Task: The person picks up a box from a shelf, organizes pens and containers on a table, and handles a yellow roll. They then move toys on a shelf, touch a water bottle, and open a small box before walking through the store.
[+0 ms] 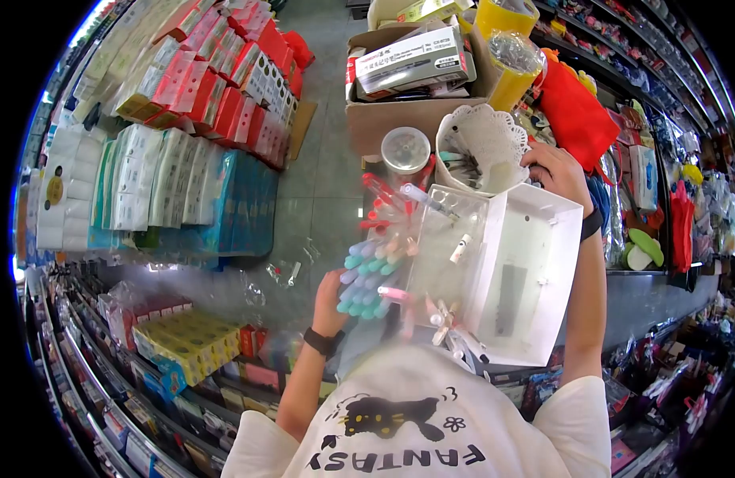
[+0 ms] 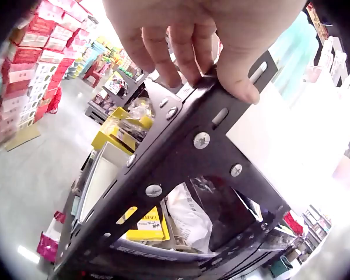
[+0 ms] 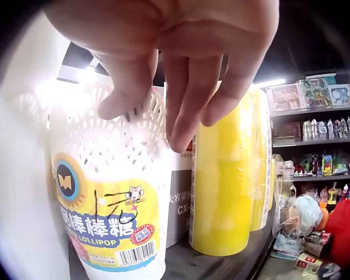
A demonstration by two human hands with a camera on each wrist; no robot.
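Observation:
My right hand is at the rim of a white plastic basket with a lacy edge; several slim items stand inside it. In the right wrist view its thumb overlaps the lattice and the fingers bend down at the basket's right side. A lollipop label wraps its lower part. My left hand grips the corner of a black slotted metal shelf frame, fingers over one edge and thumb over the other. Bundled pens with teal and lilac caps stand beside it in the head view.
A white box and a clear bin with loose pens sit in front of me. Behind are a round clear tub, a cardboard box of marker packs and yellow tape rolls. Stacked tissue packs stand left across the aisle.

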